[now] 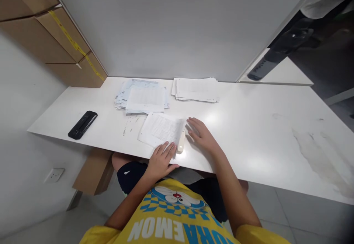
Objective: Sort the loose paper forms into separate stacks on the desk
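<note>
My left hand (162,161) lies with its fingers stretched over the near edge of a printed sheet of paper (159,128), pressing it to the table. Just to the right of that sheet is a small cream stapler (181,142), its far end close to the paper's lifted right edge. Beyond the stapler, my right hand (201,133) is open on its side, fingers extended toward the paper's far right corner. Whether those fingertips touch the paper I cannot tell.
Behind the sheet stand a pile of bluish and white papers (145,98) and a stack of white papers (196,90), close to the grey partition (171,30). A black phone-like device (83,125) lies at left on the white table (249,137). Cardboard boxes (66,45) rise beyond the left end.
</note>
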Available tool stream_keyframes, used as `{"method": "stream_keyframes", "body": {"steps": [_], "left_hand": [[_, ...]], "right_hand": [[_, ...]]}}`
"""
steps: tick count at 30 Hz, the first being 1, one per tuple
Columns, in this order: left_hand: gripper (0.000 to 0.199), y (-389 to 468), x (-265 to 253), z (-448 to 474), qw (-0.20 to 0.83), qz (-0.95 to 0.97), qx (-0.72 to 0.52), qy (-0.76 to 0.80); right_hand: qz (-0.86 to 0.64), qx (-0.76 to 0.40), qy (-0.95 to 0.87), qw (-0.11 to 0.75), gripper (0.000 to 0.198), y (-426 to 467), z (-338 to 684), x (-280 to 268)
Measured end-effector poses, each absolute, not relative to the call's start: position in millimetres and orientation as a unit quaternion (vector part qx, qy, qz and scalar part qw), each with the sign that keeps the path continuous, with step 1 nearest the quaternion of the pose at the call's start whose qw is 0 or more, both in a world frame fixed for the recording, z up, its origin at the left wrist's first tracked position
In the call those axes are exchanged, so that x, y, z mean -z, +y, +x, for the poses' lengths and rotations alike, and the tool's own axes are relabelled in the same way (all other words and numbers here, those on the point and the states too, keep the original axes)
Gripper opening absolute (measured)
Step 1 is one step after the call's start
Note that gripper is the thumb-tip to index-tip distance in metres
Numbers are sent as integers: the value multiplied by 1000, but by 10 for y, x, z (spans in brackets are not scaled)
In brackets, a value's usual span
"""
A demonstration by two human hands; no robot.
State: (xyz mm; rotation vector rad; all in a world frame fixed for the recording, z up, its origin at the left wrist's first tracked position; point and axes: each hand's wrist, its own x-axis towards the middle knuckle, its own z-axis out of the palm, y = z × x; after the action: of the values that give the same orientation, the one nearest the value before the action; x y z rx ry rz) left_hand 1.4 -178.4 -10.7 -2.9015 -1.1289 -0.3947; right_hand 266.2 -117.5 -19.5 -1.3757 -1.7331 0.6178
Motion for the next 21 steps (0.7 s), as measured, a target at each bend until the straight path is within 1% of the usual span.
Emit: {"method": "stream_keyframes", "body": {"steps": [4,6,8,10,11,13,15,17,19,21], "left_hand": [[45,-1891,97,-101,26,-927,137,-348],[46,-1973,182,-193,48,-921,168,-348],[46,-2061,284,-278,68,-914,202,-344],[41,-2145,360,-337,83,-912,219,-338],[39,-2182,381,-354,88,-912,221,-334],[37,-2242,387,-369,88,-917,221,-321],[36,-2276,356,-366,72,-924,224,-302],[37,-2285,309,-361,51,-930,230,-283],[38,-2271,263,-373,47,-933,237,-265],[39,-2232,227,-413,55,-936,242,-251]], "right_hand": [[-606,-280,-556,495,45,-1748,2491,70],[-606,-345,-506,507,41,-2092,2366,23],[-585,-453,-482,469,42,-2397,2247,-7],[-558,-559,-460,404,44,-2601,2147,-31],[-546,-600,-444,380,46,-2654,2102,-45],[-523,-653,-408,366,52,-2667,2015,-78],[-493,-679,-388,381,54,-2592,1919,-104],[-469,-683,-400,392,50,-2482,1812,-105],[-480,-654,-439,385,42,-2386,1719,-69],[-518,-591,-496,370,37,-2330,1683,-6]]}}
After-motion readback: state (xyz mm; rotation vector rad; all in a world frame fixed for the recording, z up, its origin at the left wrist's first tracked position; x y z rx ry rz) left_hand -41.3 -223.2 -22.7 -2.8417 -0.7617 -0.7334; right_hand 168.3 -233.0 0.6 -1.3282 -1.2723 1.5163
